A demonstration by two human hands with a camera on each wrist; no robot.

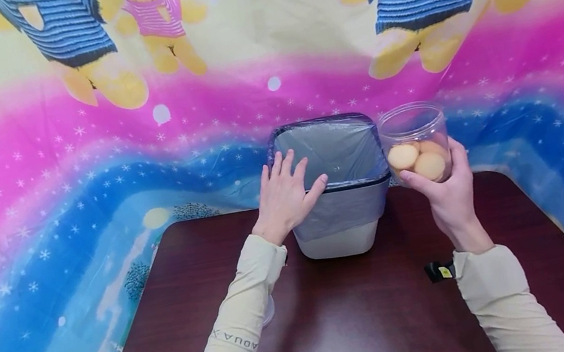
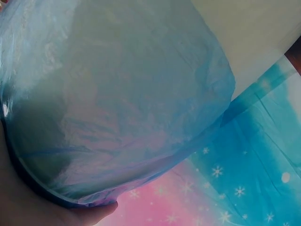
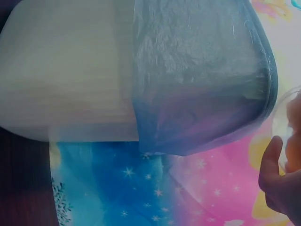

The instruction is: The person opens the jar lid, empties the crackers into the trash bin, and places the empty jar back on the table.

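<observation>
A pale waste bin (image 1: 339, 244) stands upright on the table, lined with a translucent bluish plastic bag (image 1: 341, 209) folded over its dark rim. My left hand (image 1: 284, 197) rests at the bin's left rim with its fingers spread and straight. In the left wrist view, part of that hand (image 2: 28, 202) lies along the rim. My right hand (image 1: 452, 196) grips a clear jar (image 1: 411, 122) from below and the side, holding it just right of the bin, above the table. Several round pale biscuits (image 1: 430, 165) lie inside. No lid covers the jar's top.
The dark reddish-brown table (image 1: 365, 325) has rounded far corners. Behind it hangs a printed cloth (image 1: 224, 104) with bears and snowflakes. A small clear, round-edged object (image 1: 269, 311) shows partly from under the left forearm; most of it is hidden.
</observation>
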